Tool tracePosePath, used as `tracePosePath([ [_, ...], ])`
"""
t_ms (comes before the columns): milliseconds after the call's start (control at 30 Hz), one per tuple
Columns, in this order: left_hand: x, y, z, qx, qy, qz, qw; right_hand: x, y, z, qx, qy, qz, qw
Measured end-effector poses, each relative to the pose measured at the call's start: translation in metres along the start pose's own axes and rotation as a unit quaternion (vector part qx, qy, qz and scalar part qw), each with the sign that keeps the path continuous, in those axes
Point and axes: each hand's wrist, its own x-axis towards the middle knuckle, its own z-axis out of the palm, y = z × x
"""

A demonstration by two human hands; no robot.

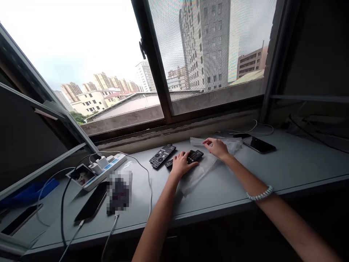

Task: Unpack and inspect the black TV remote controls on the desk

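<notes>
Two slim, button-studded remotes [164,155]; left hand [180,166], fingers [187,155] splayed, on black remote [196,155]; right hand [218,149] by crinkled plastic [200,171], grip unclear.

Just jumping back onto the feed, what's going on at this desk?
A person's left hand lies over a black remote on the desk. The right hand is by the clear plastic; whether its fingers touch it, I can't tell. Two more remotes lie side by side left of the left hand, and a dark phone lies beyond the right.
</notes>
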Motion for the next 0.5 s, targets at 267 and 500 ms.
tracePosePath([
  [267,0.004,-0.019,-0.005,0.052,0.063,-0.073,0.994,-0.008,-0.007,0.009,-0.003,-0.073,-0.040,0.996],
  [500,-0.010,0.034,-0.005,-0.055,0.016,0.197,0.979,-0.011,-0.011,0.009,0.017,-0.079,-0.049,0.996],
])
